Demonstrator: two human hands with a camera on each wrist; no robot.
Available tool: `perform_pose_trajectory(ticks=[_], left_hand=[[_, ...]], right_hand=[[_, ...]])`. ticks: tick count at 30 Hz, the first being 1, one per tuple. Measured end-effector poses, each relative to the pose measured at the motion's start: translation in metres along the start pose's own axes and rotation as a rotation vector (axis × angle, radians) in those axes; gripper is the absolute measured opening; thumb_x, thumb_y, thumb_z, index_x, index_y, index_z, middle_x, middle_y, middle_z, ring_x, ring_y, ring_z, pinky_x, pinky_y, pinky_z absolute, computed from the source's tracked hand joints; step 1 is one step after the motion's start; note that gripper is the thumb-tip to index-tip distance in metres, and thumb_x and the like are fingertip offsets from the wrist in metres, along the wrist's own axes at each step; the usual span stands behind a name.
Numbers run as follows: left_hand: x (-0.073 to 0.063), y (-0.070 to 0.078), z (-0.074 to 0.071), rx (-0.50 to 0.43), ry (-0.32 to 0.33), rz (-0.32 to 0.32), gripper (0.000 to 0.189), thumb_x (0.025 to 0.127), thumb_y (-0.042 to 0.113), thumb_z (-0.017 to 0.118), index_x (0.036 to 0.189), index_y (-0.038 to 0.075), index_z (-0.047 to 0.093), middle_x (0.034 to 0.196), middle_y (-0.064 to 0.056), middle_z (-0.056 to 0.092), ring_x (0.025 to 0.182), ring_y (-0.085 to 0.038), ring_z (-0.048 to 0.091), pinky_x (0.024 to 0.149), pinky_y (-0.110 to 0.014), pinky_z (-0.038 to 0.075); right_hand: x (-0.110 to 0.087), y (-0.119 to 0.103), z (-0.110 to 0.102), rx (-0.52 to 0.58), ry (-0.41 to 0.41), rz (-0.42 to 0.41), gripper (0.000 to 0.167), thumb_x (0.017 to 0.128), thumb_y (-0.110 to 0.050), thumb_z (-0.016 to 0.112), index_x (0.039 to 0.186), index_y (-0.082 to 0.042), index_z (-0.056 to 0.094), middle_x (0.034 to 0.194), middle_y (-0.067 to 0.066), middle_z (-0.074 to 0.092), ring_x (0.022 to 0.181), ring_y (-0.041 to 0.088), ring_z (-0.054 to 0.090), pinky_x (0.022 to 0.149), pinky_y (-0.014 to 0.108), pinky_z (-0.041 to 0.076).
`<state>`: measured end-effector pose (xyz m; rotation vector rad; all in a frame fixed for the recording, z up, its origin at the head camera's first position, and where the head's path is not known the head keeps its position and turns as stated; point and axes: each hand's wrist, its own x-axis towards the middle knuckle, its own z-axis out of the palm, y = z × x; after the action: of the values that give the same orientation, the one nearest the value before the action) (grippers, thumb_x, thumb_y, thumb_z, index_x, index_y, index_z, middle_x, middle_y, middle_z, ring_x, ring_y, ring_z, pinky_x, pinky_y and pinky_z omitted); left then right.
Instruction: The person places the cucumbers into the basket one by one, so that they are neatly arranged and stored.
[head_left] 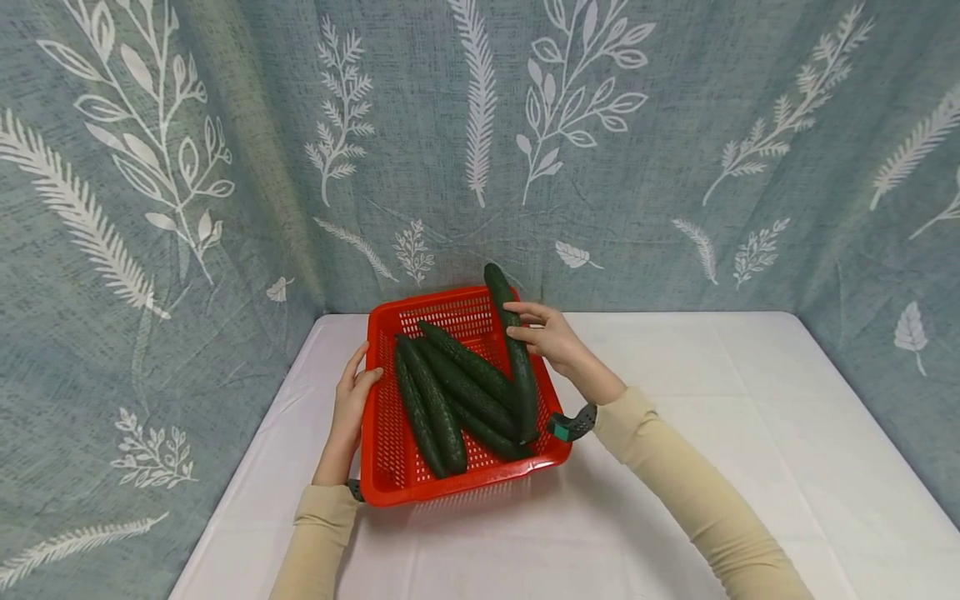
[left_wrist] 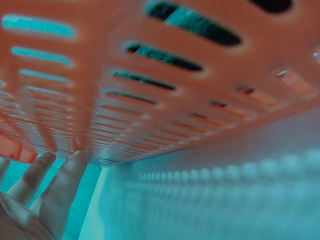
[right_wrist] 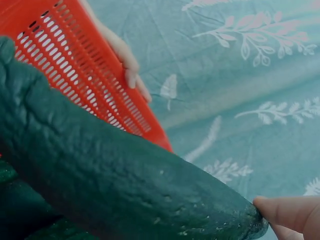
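A red plastic basket [head_left: 480, 479] with slotted walls is tilted above the table, casting a shadow beneath it. My left hand [head_left: 349, 417] grips its left rim, thumb over the top; in the left wrist view the fingers [left_wrist: 67, 185] lie along the slotted outside. My right hand [head_left: 557, 340] holds a long dark green cucumber [head_left: 521, 375] between thumb and fingers near its upper part. That cucumber slants over the basket's right side, its upper end above the back rim. Several more cucumbers [head_left: 431, 408] lie side by side in the basket.
A white cloth covers the table [head_left: 697, 417]. Blue-green curtains [head_left: 420, 108] with white leaf prints hang behind and at both sides, the rear one close behind the basket. Dark bands [head_left: 576, 423] are on the wrists, the right one beside the basket's right rim.
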<state>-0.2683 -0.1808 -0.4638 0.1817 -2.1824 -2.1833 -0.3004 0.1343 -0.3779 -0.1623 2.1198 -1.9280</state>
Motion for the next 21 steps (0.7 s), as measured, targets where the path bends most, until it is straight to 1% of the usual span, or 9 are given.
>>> perform_pose_trajectory(ticks=[2,4,6,8,11,14,15,18,21], left_hand=[[0.0,0.0,0.0,-0.006,0.002,-0.002,0.052,0.096,0.021,0.045,0.145,0.031,0.029,0.122,-0.022,0.052,0.083,-0.015,0.065,0.069,-0.029,0.056],[0.0,0.0,-0.001,-0.011,0.002,-0.005,0.053,0.096,0.02,0.045,0.146,0.03,0.029,0.12,-0.021,0.053,0.082,-0.015,0.065,0.069,-0.029,0.056],[0.0,0.0,-0.001,-0.013,0.005,-0.006,0.053,0.096,0.02,0.045,0.146,0.029,0.029,0.115,-0.017,0.056,0.081,-0.015,0.065,0.069,-0.029,0.056],[0.0,-0.001,-0.001,-0.016,0.007,-0.006,0.053,0.096,0.02,0.045,0.146,0.029,0.029,0.111,-0.013,0.058,0.081,-0.015,0.065,0.069,-0.029,0.056],[-0.001,-0.001,-0.001,-0.015,0.007,0.009,0.053,0.096,0.022,0.046,0.145,0.028,0.03,0.109,-0.01,0.059,0.082,-0.015,0.065,0.069,-0.028,0.056],[-0.002,-0.003,0.0,-0.021,-0.01,0.046,0.054,0.095,0.024,0.048,0.146,0.026,0.029,0.111,-0.012,0.059,0.082,-0.013,0.065,0.068,-0.027,0.056],[-0.002,-0.003,0.0,-0.028,-0.014,0.062,0.055,0.094,0.025,0.048,0.146,0.025,0.03,0.111,-0.012,0.059,0.081,-0.013,0.065,0.067,-0.027,0.056],[-0.004,-0.002,0.0,-0.06,-0.035,0.113,0.056,0.093,0.025,0.05,0.146,0.023,0.031,0.108,-0.011,0.061,0.08,-0.013,0.065,0.065,-0.026,0.055],[-0.003,-0.001,0.0,-0.054,-0.026,0.11,0.056,0.093,0.025,0.051,0.145,0.024,0.032,0.106,-0.01,0.061,0.08,-0.013,0.065,0.065,-0.026,0.055]], right_hand=[[0.001,0.001,0.002,0.001,-0.002,0.009,0.043,0.091,-0.009,0.056,0.134,-0.013,0.05,0.142,0.014,0.032,0.121,0.026,0.041,0.072,0.028,0.041],[0.002,0.003,0.005,0.009,-0.003,0.017,0.043,0.091,-0.009,0.057,0.133,-0.014,0.051,0.141,0.013,0.033,0.11,0.021,0.047,0.069,0.029,0.04],[0.002,0.004,0.007,0.014,-0.004,0.022,0.043,0.091,-0.009,0.057,0.133,-0.014,0.051,0.141,0.013,0.034,0.094,0.015,0.049,0.065,0.029,0.037],[0.003,0.005,0.009,0.019,-0.006,0.021,0.043,0.091,-0.008,0.057,0.133,-0.013,0.051,0.14,0.014,0.035,0.076,0.012,0.044,0.06,0.029,0.032],[0.003,0.005,0.013,0.014,-0.006,0.012,0.043,0.091,-0.007,0.056,0.133,-0.011,0.051,0.14,0.015,0.035,0.073,0.01,0.042,0.06,0.03,0.032],[0.003,0.005,0.016,0.007,-0.004,0.007,0.043,0.091,-0.007,0.057,0.133,-0.011,0.051,0.14,0.015,0.035,0.084,0.014,0.045,0.062,0.03,0.035],[0.003,0.006,0.017,0.005,-0.005,0.006,0.043,0.091,-0.007,0.056,0.133,-0.011,0.05,0.14,0.015,0.034,0.093,0.015,0.046,0.064,0.03,0.037],[0.005,0.007,0.021,0.001,-0.002,0.013,0.043,0.091,-0.008,0.057,0.133,-0.012,0.05,0.14,0.015,0.033,0.113,0.024,0.043,0.071,0.03,0.041],[0.007,0.01,0.023,-0.003,0.007,0.023,0.043,0.091,-0.009,0.057,0.133,-0.012,0.05,0.141,0.015,0.033,0.125,0.029,0.036,0.076,0.03,0.043]])
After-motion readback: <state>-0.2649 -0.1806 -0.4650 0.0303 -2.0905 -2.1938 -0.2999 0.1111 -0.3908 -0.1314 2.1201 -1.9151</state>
